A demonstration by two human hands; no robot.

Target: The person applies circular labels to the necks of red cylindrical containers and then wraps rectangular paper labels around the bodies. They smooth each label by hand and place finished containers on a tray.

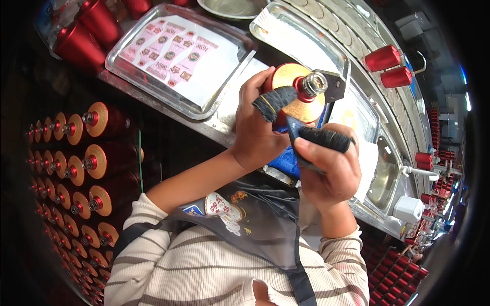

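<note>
My left hand (258, 117) is closed around a red bottle (279, 121) with a gold shoulder (287, 76) and a clear threaded glass neck (312, 84). The bottle is tilted, its neck pointing up and to the right. Black cloth held by a yellow band wraps one finger of that hand. My right hand (331, 171) pinches a flat, dark scraper-like piece (296, 133), whose upper edge is against or very near the bottle's side. A similar black wrap (326, 138) covers its index finger. Under my hands lies a blue cloth (286, 162).
A metal tray (224, 94) of pink printed label sheets (171, 51) is at upper left, with another tray (301, 38) beyond. Gold-shouldered bottles (97, 158) fill the left side. Red cups (383, 57) stand near a slatted conveyor (352, 41). A dark bracket (334, 86) sits behind the bottle.
</note>
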